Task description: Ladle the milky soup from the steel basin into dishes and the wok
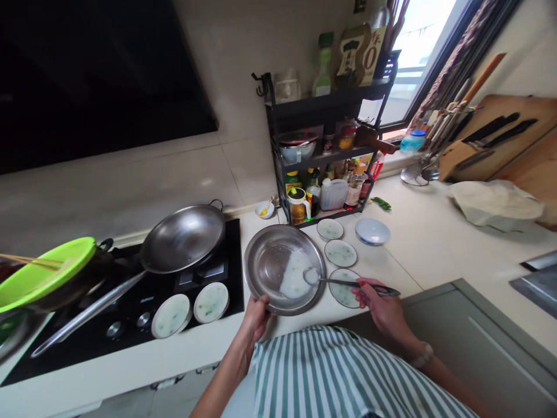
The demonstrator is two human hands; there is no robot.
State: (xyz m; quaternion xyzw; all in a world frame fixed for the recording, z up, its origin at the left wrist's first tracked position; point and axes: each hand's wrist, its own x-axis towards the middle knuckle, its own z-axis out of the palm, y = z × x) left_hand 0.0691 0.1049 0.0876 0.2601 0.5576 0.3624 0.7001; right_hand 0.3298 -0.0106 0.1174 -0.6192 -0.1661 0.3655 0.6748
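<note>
My left hand (pixel 258 316) grips the near rim of a wide metal basin (pixel 265 261), which seems tilted so its liquid gathers at the right. That liquid (pixel 295 278) is milky white with small green bits. In my right hand (pixel 378 303) is the dark handle of a ladle (pixel 311 276), its round bowl over the liquid inside the basin. Right of the basin stand a small bowl (pixel 330 229), a second bowl (pixel 340 253) and a third bowl (pixel 343 288), all holding similar white liquid. The ladle's handle passes over the third one.
A wok (pixel 185 238) sits on the black stove (pixel 232 261), with two filled bowls (pixel 211 302) at its front. A green strainer basket (pixel 52 270) stands far left. Behind the basin is a condiment rack (pixel 278 157). A pale blue bowl (pixel 373 231) lies to the right.
</note>
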